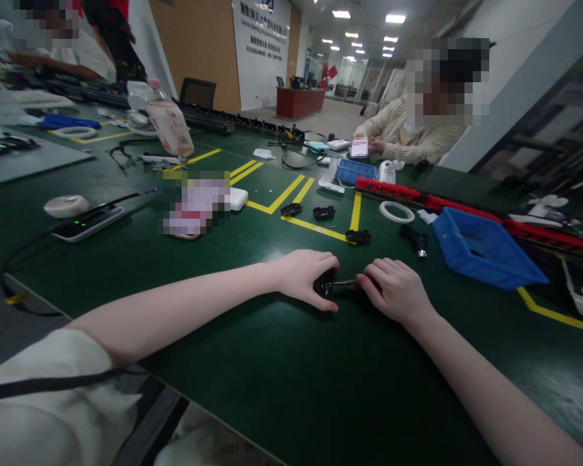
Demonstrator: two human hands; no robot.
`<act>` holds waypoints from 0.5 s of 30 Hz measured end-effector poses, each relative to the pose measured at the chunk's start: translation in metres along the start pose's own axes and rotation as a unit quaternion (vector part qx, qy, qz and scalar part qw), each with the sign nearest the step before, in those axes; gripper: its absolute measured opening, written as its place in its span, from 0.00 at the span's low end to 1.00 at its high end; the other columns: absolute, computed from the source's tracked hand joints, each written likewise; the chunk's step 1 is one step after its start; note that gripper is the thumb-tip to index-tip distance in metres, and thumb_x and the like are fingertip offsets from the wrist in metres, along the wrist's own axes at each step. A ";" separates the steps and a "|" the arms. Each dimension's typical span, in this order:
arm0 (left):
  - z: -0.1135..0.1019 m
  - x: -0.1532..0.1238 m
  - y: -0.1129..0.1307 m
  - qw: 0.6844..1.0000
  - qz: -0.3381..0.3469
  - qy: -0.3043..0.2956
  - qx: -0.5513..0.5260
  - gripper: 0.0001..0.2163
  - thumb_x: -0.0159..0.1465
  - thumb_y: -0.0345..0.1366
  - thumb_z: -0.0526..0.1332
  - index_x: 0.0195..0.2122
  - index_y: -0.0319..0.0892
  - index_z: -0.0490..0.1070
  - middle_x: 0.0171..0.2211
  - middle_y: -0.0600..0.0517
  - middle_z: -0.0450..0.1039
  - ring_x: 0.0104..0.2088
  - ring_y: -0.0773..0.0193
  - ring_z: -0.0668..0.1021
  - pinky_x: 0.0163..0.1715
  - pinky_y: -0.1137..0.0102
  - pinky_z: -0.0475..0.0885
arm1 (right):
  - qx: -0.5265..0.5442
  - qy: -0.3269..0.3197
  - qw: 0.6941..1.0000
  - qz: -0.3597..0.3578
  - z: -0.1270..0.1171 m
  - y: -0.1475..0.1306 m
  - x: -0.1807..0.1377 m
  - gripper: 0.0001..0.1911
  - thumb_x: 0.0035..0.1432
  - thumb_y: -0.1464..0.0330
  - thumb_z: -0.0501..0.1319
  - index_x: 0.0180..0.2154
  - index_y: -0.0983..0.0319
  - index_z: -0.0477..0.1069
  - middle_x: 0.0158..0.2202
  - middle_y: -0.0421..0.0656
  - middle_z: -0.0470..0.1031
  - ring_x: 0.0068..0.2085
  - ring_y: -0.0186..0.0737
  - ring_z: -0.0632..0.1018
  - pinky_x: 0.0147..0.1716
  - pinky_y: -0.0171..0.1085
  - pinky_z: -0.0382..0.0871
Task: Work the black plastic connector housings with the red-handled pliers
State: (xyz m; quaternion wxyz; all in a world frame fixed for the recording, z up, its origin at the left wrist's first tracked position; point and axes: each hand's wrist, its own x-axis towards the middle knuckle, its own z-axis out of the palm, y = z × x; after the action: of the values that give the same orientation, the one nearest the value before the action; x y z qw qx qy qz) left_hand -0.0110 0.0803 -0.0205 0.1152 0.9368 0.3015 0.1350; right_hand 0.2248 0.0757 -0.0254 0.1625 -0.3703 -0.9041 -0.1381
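My left hand (305, 277) is closed around a small black part (324, 285) on the green table (252, 349), its thumb and fingers gripping the sides. From the right, my right hand (397, 288) grips a slim metal tool (346, 285), probably tweezers, whose tip meets the black part. Most of the tool's rear end is hidden in the fingers. Beyond my hands lie three similar black parts, a left one (291, 209), a middle one (324, 212) and a nearer one (358, 237). A black pistol-shaped tool (414, 241) rests to their right.
A blue bin (486, 249) stands at the right, near a roll of white tape (397, 211) and a long red strip (437, 202). At the left are a phone (197, 207), a bottle (170, 126) and a cabled device (90, 223). A person (418, 129) sits opposite.
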 end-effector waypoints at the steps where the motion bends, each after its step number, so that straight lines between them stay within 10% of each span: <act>1: 0.000 0.000 0.000 1.000 -0.002 -0.002 -0.001 0.29 0.54 0.59 0.63 0.46 0.39 0.64 0.41 0.47 0.72 0.38 0.56 0.76 0.35 0.67 0.68 | 0.002 0.000 1.000 0.002 0.000 0.001 0.000 0.20 0.65 0.61 0.48 0.25 0.62 0.68 0.26 0.45 0.70 0.30 0.38 0.68 0.31 0.38 0.57; 15: -0.001 0.000 0.001 1.000 -0.009 -0.011 -0.003 0.29 0.54 0.59 0.62 0.45 0.40 0.64 0.43 0.46 0.72 0.39 0.56 0.76 0.36 0.68 0.67 | 0.037 0.024 0.998 0.035 0.002 0.003 -0.002 0.17 0.65 0.62 0.49 0.29 0.61 0.69 0.30 0.45 0.73 0.33 0.39 0.71 0.33 0.38 0.60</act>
State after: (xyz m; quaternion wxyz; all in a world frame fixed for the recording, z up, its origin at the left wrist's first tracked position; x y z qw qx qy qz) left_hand -0.0105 0.0796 -0.0190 0.1225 0.9352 0.3083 0.1242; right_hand 0.2278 0.0776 -0.0274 0.2024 -0.3924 -0.8908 -0.1074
